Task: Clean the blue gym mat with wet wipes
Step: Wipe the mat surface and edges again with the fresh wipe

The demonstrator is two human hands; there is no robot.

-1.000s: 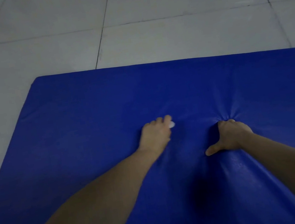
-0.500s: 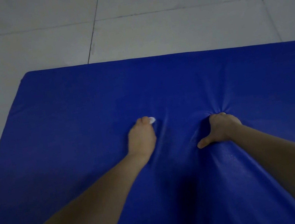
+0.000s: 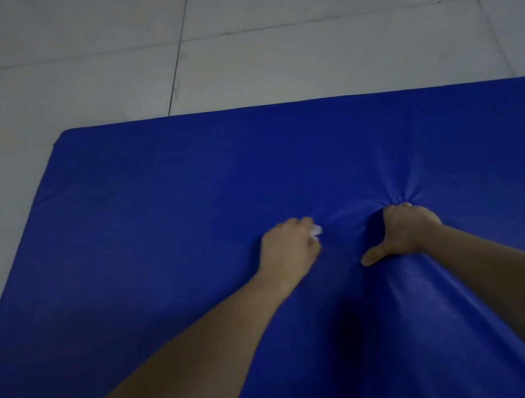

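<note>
A person's left hand [image 3: 288,249], just left of the frame's centre, lies knuckles up on a blue gym mat [image 3: 168,228]. Its fingers are curled around a small white wet wipe [image 3: 317,230], and only a crumpled corner of the wipe shows at the hand's right edge, against the mat's surface. The right hand [image 3: 404,231], just right of centre and near the left one but not touching it, has its fingers bent down into the mat and its thumb [image 3: 370,259] stretched out to the left. Creases fan out across the cover from those fingertips, but it cannot be told whether they pinch the cover or only press on it.

Both bare forearms [image 3: 185,368] reach in from the bottom corners of the frame. A glossy ridge of the mat runs from the right hand down toward the lower right, alongside that arm.

The mat fills the middle and lower part of the picture. Its far edge crosses the frame below the top third, and its rounded far corner sits at upper left. It lies flat on a floor [image 3: 316,50] of large pale grey tiles with dark joints, which takes up the upper part and the left margin of the frame. The light is dim.
</note>
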